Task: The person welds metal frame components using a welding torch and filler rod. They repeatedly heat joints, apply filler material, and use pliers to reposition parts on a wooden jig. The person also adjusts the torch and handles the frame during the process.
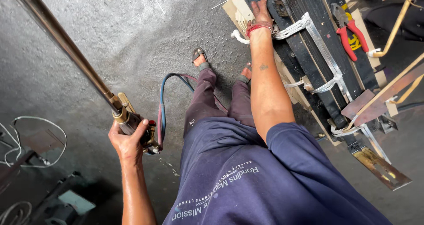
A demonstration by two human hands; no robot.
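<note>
My left hand (127, 142) is closed around the brass handle of a gas cutting torch (131, 120), low on the left. The torch's long metal tube (62, 38) runs up to the top left corner. Blue and red hoses (163, 102) loop from the handle down to the floor beside my legs. My right hand (259, 12), with a red thread band at the wrist, lies flat with fingers stretched out on black metal bars (309, 52) on a low work board at the upper right. It grips nothing.
Red-handled pliers (352, 36) lie on the black bars, right of my right hand. Shiny metal bands (324, 48) cross the bars. A brass-coloured flat plate (382, 167) sticks out at the lower right. White wire (42, 139) and scrap lie on the grey concrete floor (132, 35) at left.
</note>
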